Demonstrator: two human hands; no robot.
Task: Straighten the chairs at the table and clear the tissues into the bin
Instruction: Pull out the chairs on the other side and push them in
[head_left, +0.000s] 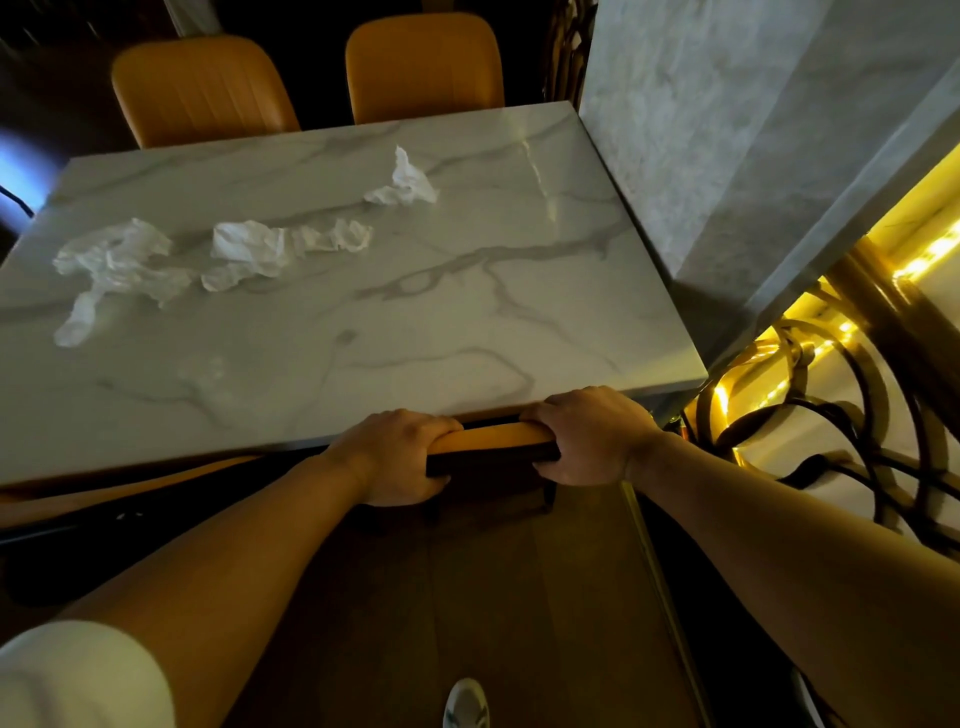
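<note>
Here, left hand and right hand, fingers curled, gripped the near chair at 6 o'clock; tissues at 10 o'clock remained uncleared on the table.

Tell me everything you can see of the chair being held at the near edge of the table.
Only the near chair's backrest top shows: a mustard-yellow padded edge with a dark rear face, tucked close against the marble table's near edge. The left hand grips its left end, the right hand its right end, fingers curled over the top. Seat and legs are hidden.
</note>
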